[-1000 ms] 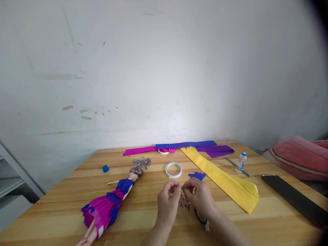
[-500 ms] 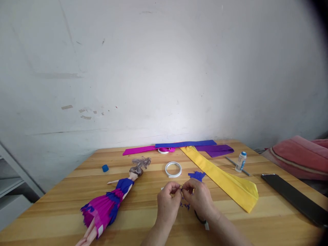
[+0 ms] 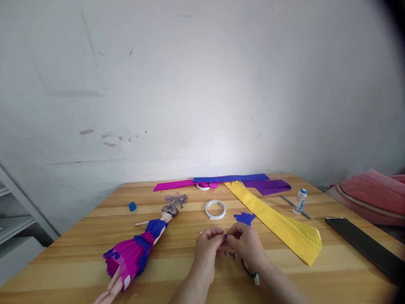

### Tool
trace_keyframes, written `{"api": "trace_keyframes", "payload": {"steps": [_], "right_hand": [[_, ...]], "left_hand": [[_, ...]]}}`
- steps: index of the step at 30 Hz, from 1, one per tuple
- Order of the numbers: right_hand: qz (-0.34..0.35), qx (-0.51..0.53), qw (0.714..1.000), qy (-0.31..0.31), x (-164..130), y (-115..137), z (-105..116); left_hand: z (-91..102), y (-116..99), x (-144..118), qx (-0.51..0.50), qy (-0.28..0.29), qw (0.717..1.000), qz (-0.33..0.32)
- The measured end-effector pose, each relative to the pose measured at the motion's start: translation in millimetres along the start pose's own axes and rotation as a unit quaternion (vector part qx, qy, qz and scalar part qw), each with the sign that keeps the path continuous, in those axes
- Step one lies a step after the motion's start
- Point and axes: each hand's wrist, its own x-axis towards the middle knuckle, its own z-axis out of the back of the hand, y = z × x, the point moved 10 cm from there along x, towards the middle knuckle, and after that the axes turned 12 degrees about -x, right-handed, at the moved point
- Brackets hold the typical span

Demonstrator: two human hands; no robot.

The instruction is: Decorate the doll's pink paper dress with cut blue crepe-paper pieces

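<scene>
Pale wall point(image 3: 202, 93) behind, scuffed; wood counter point(image 3: 172, 266) in front. Blue bit point(image 3: 225, 236) btwn L hand point(image 3: 205, 248) and R hand point(image 3: 249, 245), front centre, just over loose scraps point(image 3: 233, 256). Fingers point(image 3: 217, 242) of each hand pinched together on it, tips v. close to each other; mostly hidden, so can't tell exact shape. Looks like thin crepe: v. light, soft, limp, prob. easy to tear, prob. not slippery. Best taken by the edges w/ fingertips, w/ little pull. Just beyond R hand, bigger blue piece point(image 3: 244, 218); yellow strip point(image 3: 275, 223) to its right, tape roll point(image 3: 217, 218) to its left. Doll point(image 3: 128, 255) off to left, lying in pink & blue dress, well apart from hands. Plain blue cap point(image 3: 132, 206) near doll. Far right, bottle point(image 3: 300, 202) w/ blue-and-white label, print too small to read. No brand or other writing legible.
</scene>
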Motion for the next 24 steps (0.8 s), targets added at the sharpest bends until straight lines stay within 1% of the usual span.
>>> {"api": "trace_keyframes", "payload": {"steps": [4,6,8,9,10,11,12,13,15,17,18,19,20,21,22,24], "right_hand": [[0.001,0.02,1.0,0.015,-2,-1,-6],[0.002,0.034,0.999,0.019,-3,-1,-7],[0.011,0.054,0.998,0.034,-4,2,-8],[0.01,0.069,0.997,0.04,-5,4,-8],[0.004,0.09,0.995,0.045,-6,5,-8],[-0.002,0.114,0.992,0.052,-7,7,-7],[-0.008,0.14,0.988,0.064,-9,11,-8],[-0.014,0.168,0.982,0.081,-11,16,-10],[-0.027,0.216,0.968,0.127,-18,31,-18],[-0.04,0.246,0.954,0.166,-26,49,-28],[-0.043,0.256,0.949,0.177,-30,61,-33],[-0.042,0.266,0.945,0.187,-33,73,-39],[-0.034,0.282,0.936,0.208,-37,89,-49],[-0.03,0.298,0.927,0.227,-40,104,-60],[-0.026,0.316,0.918,0.239,-43,119,-71],[-0.031,0.333,0.903,0.269,-49,146,-98]], "left_hand": [[1.4,5,-4,-0.001,-0.021,1.0,-0.005],[-0.1,4,-8,-0.01,-0.027,1.0,-0.007],[-1.2,-7,-13,-0.024,-0.027,0.999,-0.023],[-0.1,-16,-17,-0.033,-0.024,0.999,-0.033],[3.8,-30,-22,-0.048,-0.023,0.997,-0.055],[11.9,-47,-30,-0.067,-0.025,0.993,-0.091],[25.3,-68,-40,-0.085,-0.034,0.986,-0.138],[45.7,-89,-53,-0.106,-0.059,0.975,-0.185],[101.4,-122,-84,-0.151,-0.137,0.945,-0.255],[159.1,-142,-114,-0.186,-0.211,0.914,-0.291],[183.8,-145,-124,-0.208,-0.237,0.906,-0.284],[202.6,-146,-131,-0.231,-0.246,0.902,-0.269],[219.3,-144,-136,-0.248,-0.266,0.897,-0.253],[230.5,-141,-138,-0.264,-0.276,0.893,-0.236],[235.7,-139,-136,-0.274,-0.273,0.895,-0.221],[235.1,-135,-128,-0.277,-0.25,0.906,-0.2]]}}
